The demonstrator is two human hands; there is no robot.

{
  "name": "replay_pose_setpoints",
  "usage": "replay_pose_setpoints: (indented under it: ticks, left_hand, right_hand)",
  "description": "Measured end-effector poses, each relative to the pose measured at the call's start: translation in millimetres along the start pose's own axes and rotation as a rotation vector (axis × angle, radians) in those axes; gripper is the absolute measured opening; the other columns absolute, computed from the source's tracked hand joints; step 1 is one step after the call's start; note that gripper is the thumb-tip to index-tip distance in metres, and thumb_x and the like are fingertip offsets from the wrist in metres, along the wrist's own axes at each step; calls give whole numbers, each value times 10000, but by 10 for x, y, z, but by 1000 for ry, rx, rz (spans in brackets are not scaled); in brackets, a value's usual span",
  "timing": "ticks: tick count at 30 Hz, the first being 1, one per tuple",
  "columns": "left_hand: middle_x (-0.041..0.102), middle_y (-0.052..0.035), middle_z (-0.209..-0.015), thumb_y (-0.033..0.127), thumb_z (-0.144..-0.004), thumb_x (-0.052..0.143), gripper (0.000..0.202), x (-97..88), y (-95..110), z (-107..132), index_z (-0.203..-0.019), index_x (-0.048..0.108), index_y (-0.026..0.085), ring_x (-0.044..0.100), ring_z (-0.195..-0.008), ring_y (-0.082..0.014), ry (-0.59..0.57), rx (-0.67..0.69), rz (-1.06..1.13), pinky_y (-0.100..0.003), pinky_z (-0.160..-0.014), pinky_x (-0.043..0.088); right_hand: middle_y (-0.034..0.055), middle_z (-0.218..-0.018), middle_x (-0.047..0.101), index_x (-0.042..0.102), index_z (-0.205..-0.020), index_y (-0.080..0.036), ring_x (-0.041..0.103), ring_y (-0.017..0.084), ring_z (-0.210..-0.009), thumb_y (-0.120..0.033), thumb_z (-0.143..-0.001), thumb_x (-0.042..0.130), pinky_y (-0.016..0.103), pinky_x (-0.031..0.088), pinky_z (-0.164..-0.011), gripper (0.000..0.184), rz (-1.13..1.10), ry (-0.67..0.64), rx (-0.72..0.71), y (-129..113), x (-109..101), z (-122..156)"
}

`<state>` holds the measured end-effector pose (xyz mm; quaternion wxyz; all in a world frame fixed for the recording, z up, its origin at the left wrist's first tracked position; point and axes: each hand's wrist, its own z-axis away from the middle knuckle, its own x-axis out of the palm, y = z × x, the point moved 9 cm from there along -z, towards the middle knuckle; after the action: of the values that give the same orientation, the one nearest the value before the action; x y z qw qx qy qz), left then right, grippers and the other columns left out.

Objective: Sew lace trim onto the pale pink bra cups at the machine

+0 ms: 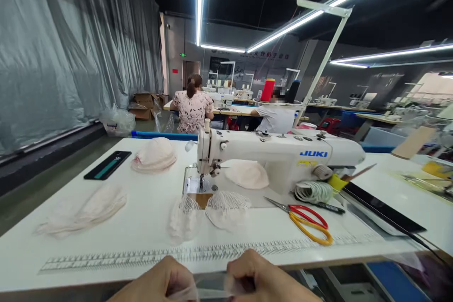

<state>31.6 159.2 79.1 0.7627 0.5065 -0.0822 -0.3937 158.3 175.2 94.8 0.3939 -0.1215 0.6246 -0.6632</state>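
Pinching a sheer fabric piece [211, 289] btw L hand [166, 281] & R hand [264, 279], both curled shut, at table's [148, 240] near edge; Juki sewing machine [279, 153] needle plate looks bare, lace cups [226, 207] lie unsewn in front.

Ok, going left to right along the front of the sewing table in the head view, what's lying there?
Flat pile of pale fabric pieces → white lace piece → second lace piece → scissors with red and yellow handles → long black flat panel.
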Motion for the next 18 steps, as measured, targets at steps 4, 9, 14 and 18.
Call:
replay_pose_setpoints:
  ticks: [4, 9, 14, 18]
  left_hand:
    - [403, 53, -575, 214, -819, 470, 257, -850, 574, 172, -565, 483, 175, 397, -547, -110, 432, 336, -553, -234, -517, 269]
    - [647, -52, -1016, 2, -878, 371, 324, -1101, 1115, 630, -876, 620, 208, 564, -919, -186, 1018, 993, -1074, -367, -845, 360]
    - [710, 14, -840, -44, -882, 298, 404, -870, 447, 62, -812, 596, 220, 628, -720, -108, 750, 843, -1268, -311, -905, 377]
    - [682, 46, -1123, 135, -876, 452, 330, -840, -12, -40, -1103, 574, 340, 626, -969, -162, 683, 742, -1201, -304, -1047, 290]
  right_hand:
    - [-56, -529, 475, 620, -733, -155, 416, 53, -428, -209, -817, 601, 152, 321, -427, 102, 210, 306, -259, -533, -400, -199]
    - [91, -997, 645, 584, -998, -183, 609, 147, -881, -102, -927, 401, 235, 460, -731, 212, 670, 576, -886, -1094, -408, -233]
    - [66, -994, 670, 589, -905, -204, 610, 172, -844, -158, -933, 432, 310, 421, -764, 166, 841, 332, -704, -548, -248, -582]
    - [56, -989, 676, 614, -948, -218, 599, 192, -874, -280, -896, 548, 337, 391, -795, 104, 812, 304, -473, -285, -681, -549]
